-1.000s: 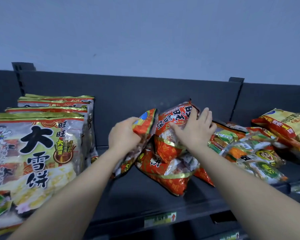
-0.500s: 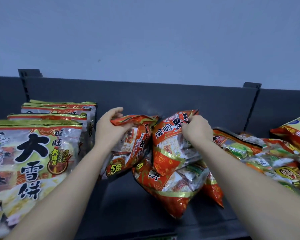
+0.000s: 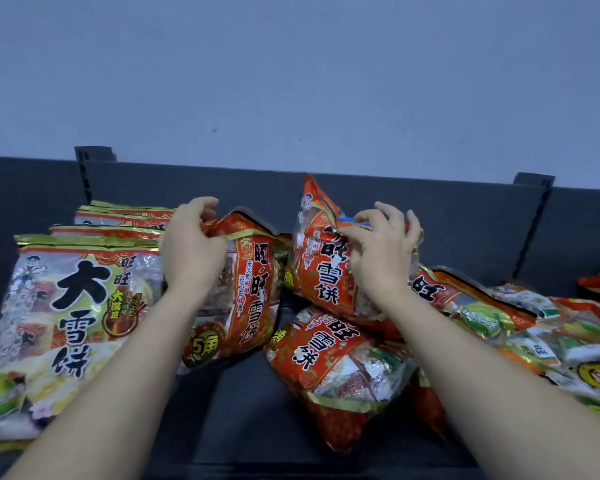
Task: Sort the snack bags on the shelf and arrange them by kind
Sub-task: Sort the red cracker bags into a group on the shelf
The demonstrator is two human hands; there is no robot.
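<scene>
Far left: row of large gold-topped bags (image 3: 63, 323), clear fronts with big black characters, standing upright one behind another on the dark shelf (image 3: 243, 417). Left hand (image 3: 191, 251): grip curled over the top seam of a red bag (image 3: 253, 299) (yellow "5角" badge low on its front), long axis vertical. Right hand (image 3: 378, 251): grip pinching the upper part of a second red bag (image 3: 321, 268), tilted, top corner pointing up. Beneath it a third red bag (image 3: 333, 368) lies flat, long axis running back to front. Right: heap of green-and-orange bags (image 3: 534, 327)
</scene>
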